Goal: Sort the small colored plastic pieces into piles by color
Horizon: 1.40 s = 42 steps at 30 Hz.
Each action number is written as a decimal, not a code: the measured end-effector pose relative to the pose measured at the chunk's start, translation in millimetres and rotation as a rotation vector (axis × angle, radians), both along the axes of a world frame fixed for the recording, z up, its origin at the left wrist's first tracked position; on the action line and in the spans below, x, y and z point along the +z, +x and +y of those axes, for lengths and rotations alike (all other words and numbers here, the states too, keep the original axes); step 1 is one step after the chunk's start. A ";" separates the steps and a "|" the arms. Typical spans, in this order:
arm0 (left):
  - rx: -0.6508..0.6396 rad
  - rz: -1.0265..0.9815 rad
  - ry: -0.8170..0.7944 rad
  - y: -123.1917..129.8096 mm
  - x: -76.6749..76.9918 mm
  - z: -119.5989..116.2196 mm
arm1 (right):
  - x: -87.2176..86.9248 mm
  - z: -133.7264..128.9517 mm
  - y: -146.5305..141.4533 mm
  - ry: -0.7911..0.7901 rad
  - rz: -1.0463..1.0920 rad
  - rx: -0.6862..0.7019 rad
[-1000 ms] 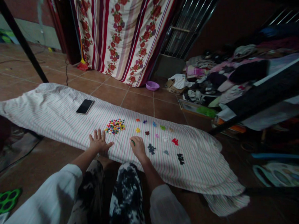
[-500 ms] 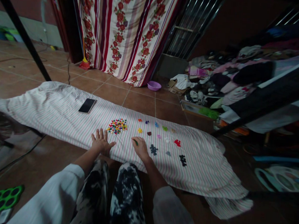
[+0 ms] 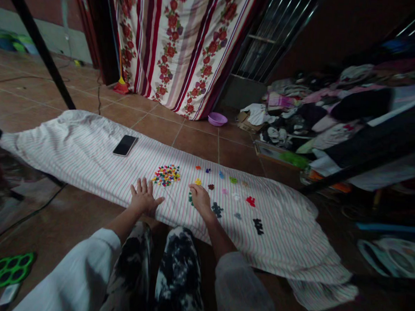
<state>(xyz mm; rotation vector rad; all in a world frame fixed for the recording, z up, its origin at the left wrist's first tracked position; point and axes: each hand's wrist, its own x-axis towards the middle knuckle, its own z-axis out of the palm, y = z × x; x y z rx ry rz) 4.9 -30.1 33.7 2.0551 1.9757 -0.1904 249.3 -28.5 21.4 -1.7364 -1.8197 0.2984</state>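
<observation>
My left hand [image 3: 144, 198] lies with spread fingers on the striped cloth [image 3: 88, 168], just below a pile of mixed coloured pieces [image 3: 166, 175]. To the right of the pile, my right hand [image 3: 200, 198] has its fingers pressed together over the cloth; whatever they may hold is hidden. Dark green pieces [image 3: 190, 199] show beside its fingers. Small single-colour groups lie around it: yellow [image 3: 198, 181], brown [image 3: 211, 187], dark grey [image 3: 217, 210], red [image 3: 250, 201] and black [image 3: 258, 226], among several others.
A phone [image 3: 125, 145] rests on the cloth at the left. Beyond the cloth are a purple basin [image 3: 217, 119], a floral curtain [image 3: 181, 47] and a heap of clothes [image 3: 314, 110]. A green tray [image 3: 6, 271] is on the floor at lower left.
The view has shifted slightly. My right hand has moved up a little toward the yellow pieces, and the dark green pieces show more beside it. My left hand stays spread.
</observation>
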 end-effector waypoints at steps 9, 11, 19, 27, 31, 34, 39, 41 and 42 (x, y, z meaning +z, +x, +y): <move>0.000 0.003 -0.013 1.0 5.0 -0.6 | 13.0 25.9 -58.6 -0.101 -0.112 0.168; -0.003 0.010 -0.007 1.0 4.3 -0.8 | 13.5 30.2 -70.8 -0.124 -0.121 0.155; 0.001 0.010 -0.015 1.1 1.4 1.2 | 7.0 36.5 -88.0 -0.156 -0.093 0.069; 0.009 0.008 -0.038 2.0 5.7 1.0 | 4.1 32.5 -82.9 -0.104 -0.034 0.078; 0.007 0.011 -0.014 2.1 3.1 0.5 | 6.9 25.4 -71.0 -0.050 -0.009 0.083; 0.010 0.013 -0.011 2.0 1.8 0.5 | 7.9 17.5 -52.0 -0.013 -0.006 0.033; 0.011 0.019 -0.041 1.9 4.1 0.4 | 3.0 -0.1 -14.8 -0.004 -0.014 -0.078; 0.007 0.023 -0.043 1.7 4.8 0.0 | -0.1 -7.7 -4.5 -0.011 -0.025 -0.083; 0.006 0.024 -0.040 1.6 4.8 -0.2 | -1.5 -11.3 -0.8 -0.017 -0.028 -0.074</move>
